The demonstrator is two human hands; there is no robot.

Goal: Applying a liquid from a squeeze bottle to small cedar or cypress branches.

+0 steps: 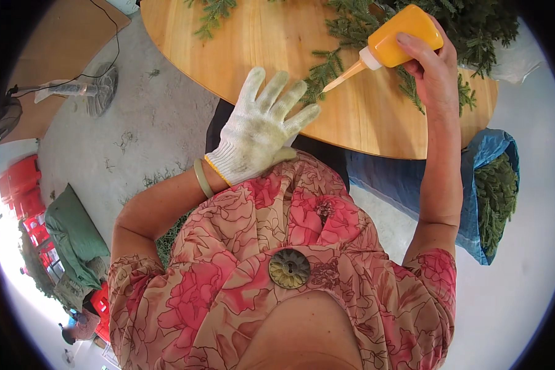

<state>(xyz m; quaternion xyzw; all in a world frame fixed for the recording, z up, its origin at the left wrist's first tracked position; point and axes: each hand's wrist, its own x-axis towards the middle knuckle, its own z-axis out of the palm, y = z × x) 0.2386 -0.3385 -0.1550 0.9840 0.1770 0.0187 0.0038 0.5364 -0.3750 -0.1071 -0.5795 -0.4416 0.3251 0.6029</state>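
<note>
My right hand (436, 77) is wrapped round a yellow squeeze bottle (402, 38) with a white collar and a long pointed nozzle. The bottle is tilted, its tip pointing down and left at a green fir sprig (327, 73) on the wooden table (253, 37). My left hand (256, 126), in a soiled white knit glove with a yellow hem, is at the table's near edge. Its fingers are spread and nothing shows in them; the fingertips come close to the nozzle tip and the sprig.
More fir branches (475, 24) are heaped at the table's far right, with a loose sprig (216, 13) at the far left. A blue sack (475, 185) of greenery stands at right. At left are a fan-like stand (102, 91), a green sack (74, 228) and red crates (21, 185).
</note>
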